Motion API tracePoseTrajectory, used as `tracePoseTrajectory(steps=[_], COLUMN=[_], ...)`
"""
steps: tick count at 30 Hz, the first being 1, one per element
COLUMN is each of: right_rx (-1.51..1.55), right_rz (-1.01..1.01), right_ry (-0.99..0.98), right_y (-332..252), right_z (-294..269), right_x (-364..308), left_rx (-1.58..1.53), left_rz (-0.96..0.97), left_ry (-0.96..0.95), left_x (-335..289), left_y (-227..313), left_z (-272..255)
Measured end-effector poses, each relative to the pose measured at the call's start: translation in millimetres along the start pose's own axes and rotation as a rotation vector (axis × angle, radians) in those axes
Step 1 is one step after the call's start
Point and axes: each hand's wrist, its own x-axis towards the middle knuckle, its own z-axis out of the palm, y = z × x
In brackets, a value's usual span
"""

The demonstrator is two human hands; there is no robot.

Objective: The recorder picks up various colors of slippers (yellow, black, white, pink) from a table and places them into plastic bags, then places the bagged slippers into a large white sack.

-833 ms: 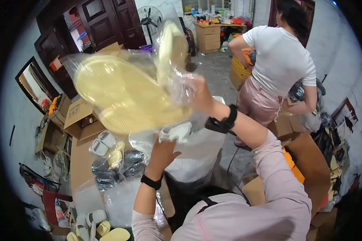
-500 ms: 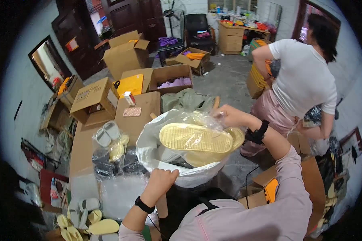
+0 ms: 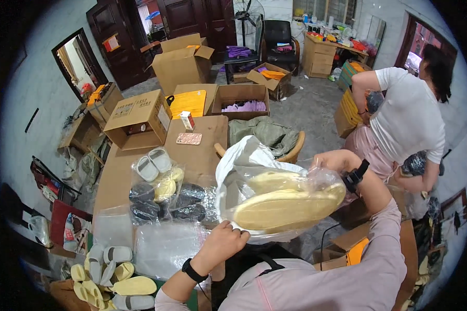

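My right hand [image 3: 333, 160] is closed on the upper right of a clear plastic bag holding a pair of yellow slippers [image 3: 285, 210]. The bag hangs over the mouth of a white sack [image 3: 238, 155], hiding most of its inside. At the near left of that mouth, my left hand [image 3: 220, 246] is closed around the sack's rim. Just left of the sack, on the table, lie bagged black slippers [image 3: 188, 194], with white slippers [image 3: 154, 165] beyond them. Flat clear plastic bags [image 3: 166, 249] lie beside my left wrist.
Loose yellow and grey slippers [image 3: 135, 285] are heaped at the near left. Farther back on the table [image 3: 197, 163] are a pink patterned phone case [image 3: 189, 139], a small box [image 3: 187, 121] and an open carton [image 3: 138, 119]. Another person [image 3: 407, 103] bends at the right.
The bag of yellow slippers has moved right with my right hand and turned, so a smooth side shows instead of a ribbed one. My left hand stays on the sack's rim. The whole view has shifted.
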Motion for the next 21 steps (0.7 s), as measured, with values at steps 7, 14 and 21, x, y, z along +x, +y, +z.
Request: tracePoseTrajectory(steps=[7, 14, 21], right_rx=[-0.512, -0.679, -1.295], right_rz=[-0.291, -0.326, -0.137], right_ry=[0.896, 0.312, 0.132], right_y=[-49, -61, -53], right_z=[12, 114, 136], right_x=[88, 115, 127], left_rx=[0.103, 0.084, 0.088], left_rz=[0.154, 0.090, 0.186], left_ry=[0.154, 0.184, 0.219], left_x=[5, -14, -13], left_y=[-24, -42, -42], left_z=[-8, -10, -14])
